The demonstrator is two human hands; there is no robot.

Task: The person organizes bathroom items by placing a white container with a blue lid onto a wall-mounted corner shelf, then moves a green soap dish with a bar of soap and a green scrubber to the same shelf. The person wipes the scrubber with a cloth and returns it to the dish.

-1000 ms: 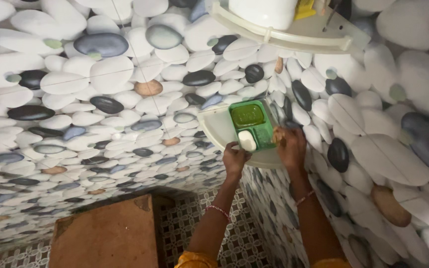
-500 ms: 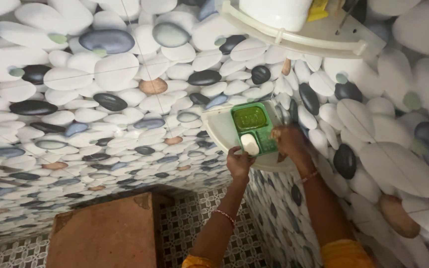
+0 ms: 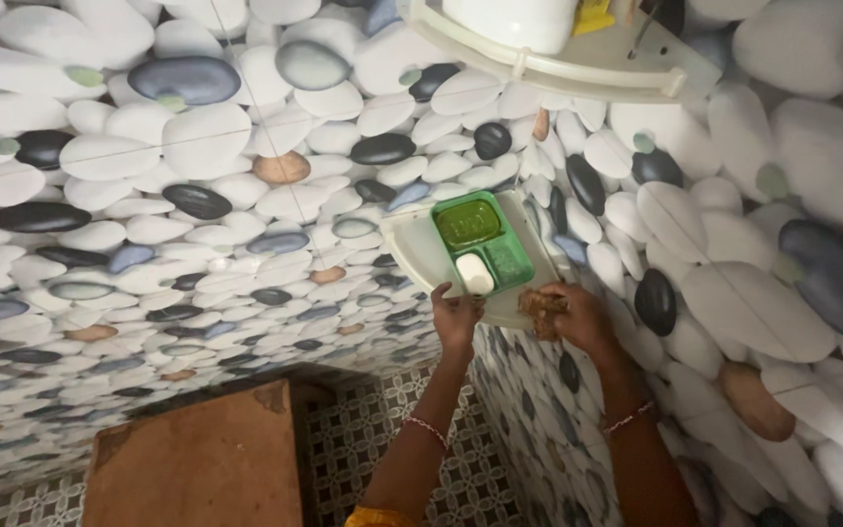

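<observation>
Left hand: my left hand point(image 3: 458, 317) grips the front rim of the lower shelf point(image 3: 412, 249), fingers curled over the edge, just below the soap dish point(image 3: 483, 242).
Right hand: my right hand point(image 3: 581, 317) is closed around a brown scrub pad point(image 3: 541, 308), pressed to the shelf's front-right rim.
Dish: green, two wells, sitting on the shelf by the corner; a green bar in the far well, a white soap point(image 3: 474, 273) in the near one, close to my left fingers.
Risk, dish: I judge a hard wipe inward could nudge the dish or knock the white soap out; the pad is just beside it.
Risk, shelf: my weight on the rim could strain the corner mount, as I judge it.
Risk, slip: if the rim is wet, either hand may slide off; I cannot tell whether it is.
Edges: pebble-patterned walls point(image 3: 197, 195) meet behind the shelf, closing the back and both sides.
Overhead: an upper shelf point(image 3: 539, 68) with a white container limits lifting.
Open room: toward me and downward, over the patterned floor point(image 3: 363, 439) and brown stool point(image 3: 197, 468).
</observation>
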